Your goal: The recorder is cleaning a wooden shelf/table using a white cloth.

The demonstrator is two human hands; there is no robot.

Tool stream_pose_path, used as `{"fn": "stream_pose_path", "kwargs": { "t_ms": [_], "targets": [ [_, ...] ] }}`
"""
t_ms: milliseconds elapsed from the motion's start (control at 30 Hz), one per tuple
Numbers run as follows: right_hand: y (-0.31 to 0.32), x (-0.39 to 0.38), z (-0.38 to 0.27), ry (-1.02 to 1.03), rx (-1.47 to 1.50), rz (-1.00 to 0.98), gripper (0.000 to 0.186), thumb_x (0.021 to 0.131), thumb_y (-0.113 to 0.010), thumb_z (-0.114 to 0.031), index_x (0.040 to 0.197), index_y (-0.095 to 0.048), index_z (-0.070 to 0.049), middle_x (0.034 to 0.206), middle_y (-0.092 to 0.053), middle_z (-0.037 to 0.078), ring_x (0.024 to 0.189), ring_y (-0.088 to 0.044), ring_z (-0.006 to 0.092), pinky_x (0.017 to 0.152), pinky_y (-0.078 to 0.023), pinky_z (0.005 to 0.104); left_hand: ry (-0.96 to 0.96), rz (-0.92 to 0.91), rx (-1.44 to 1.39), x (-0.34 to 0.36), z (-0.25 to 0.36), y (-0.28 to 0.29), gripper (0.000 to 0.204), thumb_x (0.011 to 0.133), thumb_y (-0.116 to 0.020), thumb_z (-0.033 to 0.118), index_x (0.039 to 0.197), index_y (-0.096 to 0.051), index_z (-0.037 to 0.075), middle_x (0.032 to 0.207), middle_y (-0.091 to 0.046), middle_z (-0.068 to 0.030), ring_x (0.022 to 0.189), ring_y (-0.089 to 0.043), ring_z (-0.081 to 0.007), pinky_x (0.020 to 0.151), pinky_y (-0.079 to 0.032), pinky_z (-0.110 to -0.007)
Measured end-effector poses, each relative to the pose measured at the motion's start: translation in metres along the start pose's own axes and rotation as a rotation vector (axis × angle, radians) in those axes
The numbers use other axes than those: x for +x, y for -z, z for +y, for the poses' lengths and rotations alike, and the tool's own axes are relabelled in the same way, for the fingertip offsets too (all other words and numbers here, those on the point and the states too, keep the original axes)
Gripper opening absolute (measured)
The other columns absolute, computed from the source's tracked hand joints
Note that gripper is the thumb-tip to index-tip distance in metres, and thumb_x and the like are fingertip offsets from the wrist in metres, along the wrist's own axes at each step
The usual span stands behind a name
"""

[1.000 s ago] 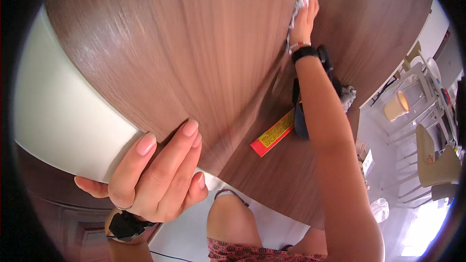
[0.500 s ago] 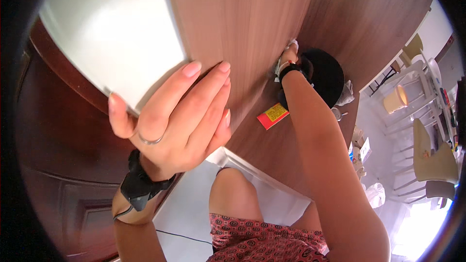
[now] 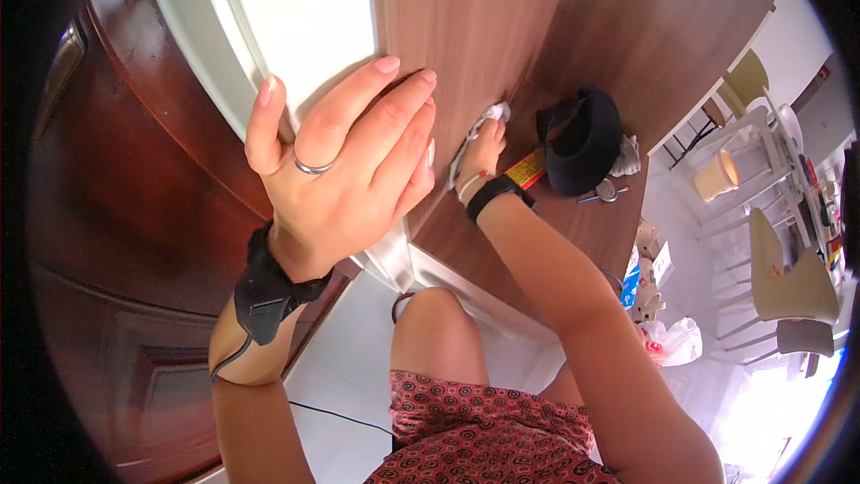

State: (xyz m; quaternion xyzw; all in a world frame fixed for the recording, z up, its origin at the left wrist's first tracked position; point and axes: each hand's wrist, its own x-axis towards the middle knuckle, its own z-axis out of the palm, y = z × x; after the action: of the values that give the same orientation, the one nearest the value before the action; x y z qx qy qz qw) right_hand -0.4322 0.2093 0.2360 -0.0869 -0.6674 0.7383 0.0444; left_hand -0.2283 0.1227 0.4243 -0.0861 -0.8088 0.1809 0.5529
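My left hand (image 3: 345, 161) rests on the edge where a white door frame (image 3: 296, 0) meets a wood-grain panel (image 3: 457, 27); its fingers are slightly bent, with the thumb apart. Lower on the panel, my right hand (image 3: 484, 145) grips a crumpled white cloth (image 3: 495, 112), pressing it near the corner above a wooden shelf (image 3: 484, 260). Right of that hand, a black cap-like item (image 3: 582, 152) stands on the shelf beside a red and yellow strip (image 3: 528, 168), partly hidden, and a small round metal object (image 3: 605, 190).
A dark red wooden door (image 3: 143, 242) is at my left. To the right are pale chairs (image 3: 779, 296), a cream bucket (image 3: 717, 177), a cluttered white table (image 3: 770, 143) and a white plastic bag (image 3: 676, 341). A cable (image 3: 340, 417) lies on the white floor below.
My right hand has come down the panel with the cloth toward the shelf corner. My left hand has moved upward along the white edge, and the view has shifted, showing more dark door.
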Motion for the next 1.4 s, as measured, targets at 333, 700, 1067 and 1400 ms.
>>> {"fn": "stream_pose_path", "kwargs": {
  "t_ms": [333, 700, 1067, 1400],
  "targets": [
    [0.018, -0.114, 0.012, 0.035, 0.116, -0.112, 0.060, 0.105, -0.039, -0.027, 0.157, -0.025, -0.002, 0.158, -0.023, 0.026, 0.143, -0.031, 0.0427, 0.120, -0.029, 0.0415, -0.008, 0.011, -0.006, 0.002, 0.002, -0.002, 0.016, 0.085, -0.066, 0.024, 0.098, -0.076, 0.023, 0.118, -0.071, 0.0149, 0.127, -0.054, -0.0127, 0.123, -0.002, -0.051],
    [0.118, -0.211, 0.003, -0.707, 0.500, -0.822, 0.051, 0.099, -0.052, -0.013, 0.149, -0.043, -0.001, 0.128, -0.062, 0.011, 0.115, -0.059, 0.0216, 0.103, -0.046, 0.0318, -0.043, -0.061, 0.011, 0.005, -0.001, 0.014, 0.015, 0.085, -0.069, 0.019, 0.098, -0.076, 0.021, 0.123, -0.070, 0.0150, 0.129, -0.054, -0.0144, 0.123, -0.004, -0.049],
    [0.142, -0.122, 0.000, 1.074, -0.909, -0.830, 0.050, 0.074, -0.071, -0.013, 0.123, -0.062, -0.013, 0.133, -0.056, 0.014, 0.127, -0.051, 0.0347, 0.108, -0.040, 0.0528, -0.060, -0.047, 0.123, 0.005, 0.004, 0.004, 0.018, 0.086, -0.070, 0.018, 0.100, -0.077, 0.024, 0.123, -0.070, 0.0167, 0.130, -0.051, -0.0127, 0.125, -0.002, -0.045],
    [0.329, -0.066, -0.024, 0.955, -1.021, -0.919, 0.056, 0.071, -0.069, -0.007, 0.126, -0.066, -0.019, 0.142, -0.055, 0.008, 0.136, -0.047, 0.0345, 0.109, -0.042, 0.0502, -0.080, -0.073, -0.038, -0.027, 0.060, 0.005, 0.013, 0.084, -0.069, 0.018, 0.095, -0.076, 0.019, 0.121, -0.071, 0.0092, 0.125, -0.058, -0.0223, 0.122, -0.006, -0.058]
  ]
}}
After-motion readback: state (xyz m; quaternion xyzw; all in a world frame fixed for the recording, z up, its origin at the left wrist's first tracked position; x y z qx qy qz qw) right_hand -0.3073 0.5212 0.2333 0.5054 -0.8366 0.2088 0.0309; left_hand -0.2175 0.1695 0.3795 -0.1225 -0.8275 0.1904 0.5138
